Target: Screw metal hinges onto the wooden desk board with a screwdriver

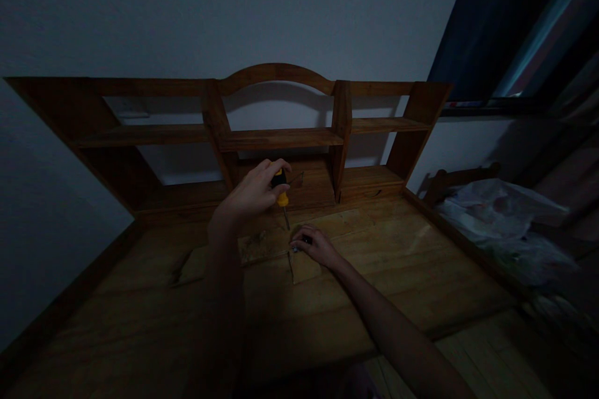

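My left hand (253,193) is closed around the yellow and black handle of a screwdriver (282,199). The screwdriver's thin metal shaft points down, its tip above the wooden desk (393,280). Just to the right and lower, my right hand (321,249) is closed in a pinch close to the desktop. Something small, dark and partly shiny shows at its fingertips, too dim to name. Below those fingers lies a pale, flat piece (305,267) with a dark left edge; whether it is loose or part of the desktop I cannot tell.
A wooden shelf unit (281,139) with several compartments rises along the desk's back edge, against a wall (187,12). To the right, plastic bags (500,206) lie by a wooden chair back (440,181). A dark window (496,31) is at the upper right. The light is dim.
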Tool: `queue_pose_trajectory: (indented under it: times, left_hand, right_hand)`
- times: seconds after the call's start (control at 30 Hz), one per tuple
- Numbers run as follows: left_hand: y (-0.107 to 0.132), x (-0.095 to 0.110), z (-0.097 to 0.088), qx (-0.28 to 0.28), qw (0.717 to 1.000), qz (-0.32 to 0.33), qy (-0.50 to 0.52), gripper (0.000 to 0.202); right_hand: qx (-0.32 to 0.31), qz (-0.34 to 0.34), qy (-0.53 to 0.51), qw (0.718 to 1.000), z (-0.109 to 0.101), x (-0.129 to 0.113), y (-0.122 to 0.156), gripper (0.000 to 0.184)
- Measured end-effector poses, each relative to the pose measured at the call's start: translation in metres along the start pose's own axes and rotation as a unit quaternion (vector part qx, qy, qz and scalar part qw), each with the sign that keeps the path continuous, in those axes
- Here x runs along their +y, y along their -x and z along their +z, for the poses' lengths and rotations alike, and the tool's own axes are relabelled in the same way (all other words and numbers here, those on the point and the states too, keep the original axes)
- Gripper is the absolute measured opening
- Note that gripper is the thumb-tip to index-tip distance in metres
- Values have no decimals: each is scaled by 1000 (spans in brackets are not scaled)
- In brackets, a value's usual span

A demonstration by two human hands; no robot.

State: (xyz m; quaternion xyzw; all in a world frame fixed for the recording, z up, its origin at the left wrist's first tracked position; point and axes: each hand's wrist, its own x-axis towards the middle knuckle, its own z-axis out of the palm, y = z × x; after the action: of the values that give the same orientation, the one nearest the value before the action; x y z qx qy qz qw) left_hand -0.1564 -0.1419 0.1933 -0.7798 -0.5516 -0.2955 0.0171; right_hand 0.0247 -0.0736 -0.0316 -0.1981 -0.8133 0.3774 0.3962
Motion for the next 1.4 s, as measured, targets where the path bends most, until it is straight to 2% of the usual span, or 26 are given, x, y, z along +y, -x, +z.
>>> queue_pose_trajectory:
  times: [0.1,0.2,0.3,1.03,1.17,1.4]
  left_hand:
    - [0,-1,0,-3,1000,-3,-2,29]
    - [-1,-1,1,-5,1000,-8,-6,30]
    - [0,-1,2,-6,1000,-7,-4,30]
    - [0,-7,0,-6,1000,-13,-4,30]
    - [0,-11,0,-7,1000,-9,-5,30]
    - [1,-18,1,-3,1000,-8,-6,32]
  right_hand:
    - [9,15,-10,1000,2,-3,0,20]
    - [48,38,-31,998,1,-9,-1,21]
    - [71,22,-9,997,-2,-16,-2,19]
    - [24,-1,2,1000,-4,-11,-2,14]
    - [11,41,-21,999,-3,-11,0,18]
    - [36,92,-68,993,0,-15,-1,24]
